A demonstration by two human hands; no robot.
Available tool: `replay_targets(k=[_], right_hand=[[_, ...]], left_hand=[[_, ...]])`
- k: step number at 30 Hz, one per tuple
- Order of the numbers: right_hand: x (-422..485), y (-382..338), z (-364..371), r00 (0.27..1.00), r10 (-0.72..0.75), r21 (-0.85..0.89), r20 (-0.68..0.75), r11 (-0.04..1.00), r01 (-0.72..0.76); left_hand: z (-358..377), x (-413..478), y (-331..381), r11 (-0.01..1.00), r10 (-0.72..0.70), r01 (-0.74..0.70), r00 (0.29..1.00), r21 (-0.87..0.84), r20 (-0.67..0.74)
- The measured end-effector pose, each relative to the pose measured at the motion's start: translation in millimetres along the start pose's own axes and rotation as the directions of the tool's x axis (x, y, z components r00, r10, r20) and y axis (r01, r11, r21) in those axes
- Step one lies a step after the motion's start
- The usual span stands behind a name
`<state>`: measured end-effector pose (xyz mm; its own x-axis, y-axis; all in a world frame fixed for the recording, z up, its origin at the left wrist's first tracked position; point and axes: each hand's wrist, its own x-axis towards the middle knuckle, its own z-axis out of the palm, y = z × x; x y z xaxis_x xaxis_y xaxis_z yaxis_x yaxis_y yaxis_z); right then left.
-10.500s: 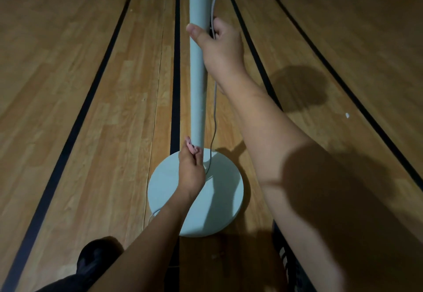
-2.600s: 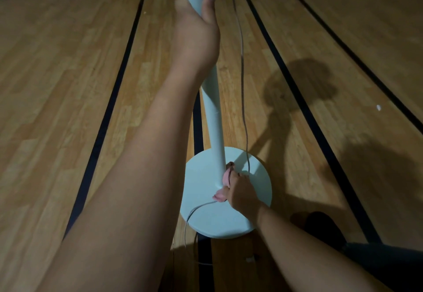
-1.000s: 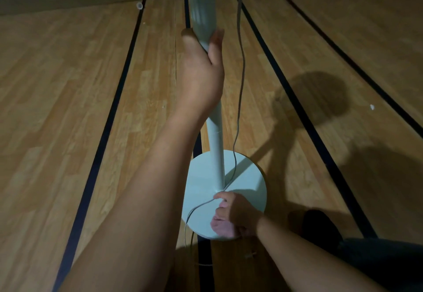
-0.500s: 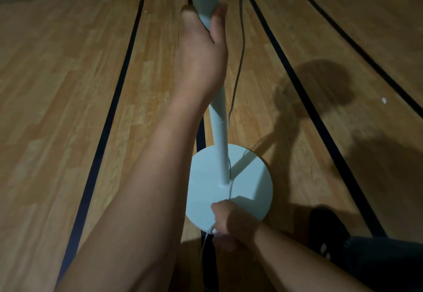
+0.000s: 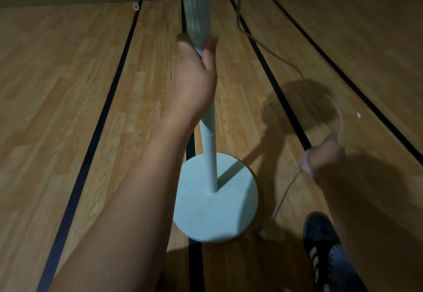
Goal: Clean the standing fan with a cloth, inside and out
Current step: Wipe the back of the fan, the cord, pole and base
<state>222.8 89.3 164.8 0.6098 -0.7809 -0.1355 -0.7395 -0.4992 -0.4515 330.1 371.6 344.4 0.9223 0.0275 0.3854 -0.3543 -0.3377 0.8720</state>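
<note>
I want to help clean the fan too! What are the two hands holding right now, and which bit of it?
The left hand grips the fan's pole high up. The right hand grips the thin cord partway along, off to the side of the base.

pole point(image 5: 209, 154) centre on base point(image 5: 216, 211) | L hand point(image 5: 194, 81) on pole | R hand point(image 5: 325, 159) right of base

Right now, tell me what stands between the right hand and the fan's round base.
Nothing visible. The right hand, gripping the cord, is right of the base; only bare floor lies between.
</note>
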Motion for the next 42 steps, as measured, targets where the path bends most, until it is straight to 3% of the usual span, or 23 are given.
replay_targets(k=[3, 6, 9, 11, 13, 14, 16, 17, 18, 22, 25, 30, 37, 42], right_hand=[[-1, -11, -5, 0.997, 0.007, 0.049, -0.075, 0.999, -0.003], [-39, -16, 35, 0.991, -0.115, 0.186, 0.072, 0.977, 0.1], [-85, -18, 81, 0.978, -0.113, 0.466, 0.178, 0.885, 0.017], [-107, -17, 107, 0.935, -0.195, 0.521, 0.297, 0.854, 0.013], [-120, -10, 132, 0.795, -0.472, 0.327, 0.382, 0.873, 0.361], [-129, -5, 145, 0.703, -0.568, 0.199, 0.429, 0.818, 0.539], [-149, 9, 169, 0.483, -0.725, 0.045, 0.491, 0.575, 0.817], [-158, 15, 179, 0.429, -0.751, -0.042, 0.503, 0.474, 0.879], [-163, 22, 187, 0.429, -0.763, -0.107, 0.484, 0.434, 0.894], [-153, 19, 196, 0.529, -0.729, -0.192, 0.435, 0.499, 0.845], [-139, 17, 201, 0.497, -0.634, -0.124, 0.592, 0.538, 0.834], [-136, 21, 206, 0.491, -0.622, -0.134, 0.61, 0.529, 0.838], [-160, 39, 195, 0.447, -0.589, -0.143, 0.673, 0.49, 0.86], [-205, 75, 194, 0.515, -0.654, -0.079, 0.555, 0.575, 0.815]], left_hand=[[1, 1, 0, 1.0, -0.005, 0.006, 1.0, 0.01, -0.007], [1, 5, -1, 1.0, -0.013, 0.013, 1.0, -0.001, -0.003], [0, 7, -2, 1.0, -0.015, 0.015, 1.0, -0.003, 0.004], [0, 8, -3, 1.0, -0.02, 0.02, 1.0, -0.004, 0.002], [1, 9, -5, 1.0, -0.019, 0.019, 1.0, 0.005, -0.013], [2, 10, -6, 1.0, -0.016, 0.016, 1.0, 0.01, -0.017], [2, 11, -6, 1.0, -0.017, 0.017, 1.0, 0.007, -0.024], [1, 12, -6, 1.0, -0.015, 0.015, 0.999, 0.006, -0.029], [1, 13, -6, 1.0, -0.008, 0.008, 0.999, 0.003, -0.035], [2, 5, -13, 0.997, 0.057, -0.059, 0.997, -0.045, -0.044], [6, -7, -25, 0.991, 0.044, -0.041, 0.999, -0.125, 0.02], [11, -28, -27, 0.962, 0.059, -0.051, 0.998, -0.267, 0.023], [18, -48, -28, 0.967, 0.082, -0.088, 0.996, -0.241, -0.035], [19, -52, -30, 0.963, 0.095, -0.112, 0.992, -0.244, -0.079]])
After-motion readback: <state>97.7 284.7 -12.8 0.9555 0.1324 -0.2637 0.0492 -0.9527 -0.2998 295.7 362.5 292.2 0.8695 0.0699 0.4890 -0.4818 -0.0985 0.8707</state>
